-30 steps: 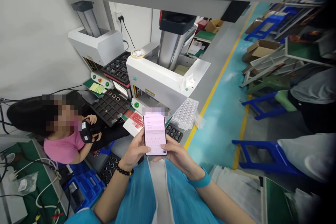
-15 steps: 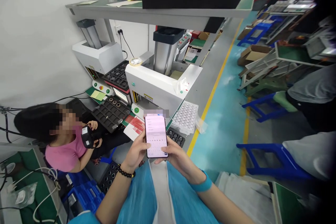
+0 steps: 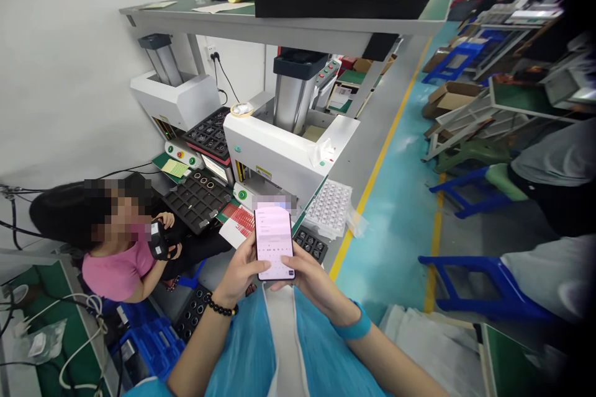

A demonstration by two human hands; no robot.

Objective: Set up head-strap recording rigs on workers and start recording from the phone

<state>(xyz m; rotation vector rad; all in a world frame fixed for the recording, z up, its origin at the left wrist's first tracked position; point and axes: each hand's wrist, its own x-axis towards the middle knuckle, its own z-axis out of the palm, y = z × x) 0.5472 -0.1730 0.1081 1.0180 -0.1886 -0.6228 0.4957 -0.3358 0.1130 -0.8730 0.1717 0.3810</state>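
A smartphone (image 3: 274, 239) with a lit pinkish screen and an on-screen keyboard is held upright in front of my body, between both hands. My left hand (image 3: 242, 268) grips its left edge, the thumb lying over the lower left of the keyboard. On the opposite edge my right hand (image 3: 309, 273) grips the phone too, its thumb over the keys at the lower right. The fingers behind the phone are mostly hidden. A beaded bracelet (image 3: 221, 305) circles my left wrist and a blue band (image 3: 356, 322) my right.
At the left a seated person (image 3: 116, 267) in pink holds a black device (image 3: 158, 242). White press machines (image 3: 274, 149) stand on the bench ahead, under a shelf (image 3: 209, 25). A black tray (image 3: 195, 198) and clear plastic trays (image 3: 328, 208) lie near. Blue stools (image 3: 470, 288) stand right.
The phone has shifted slightly left in view. My right thumb has moved up and left over the keyboard, and my left thumb a little lower. The seated person's head has turned or shifted slightly.
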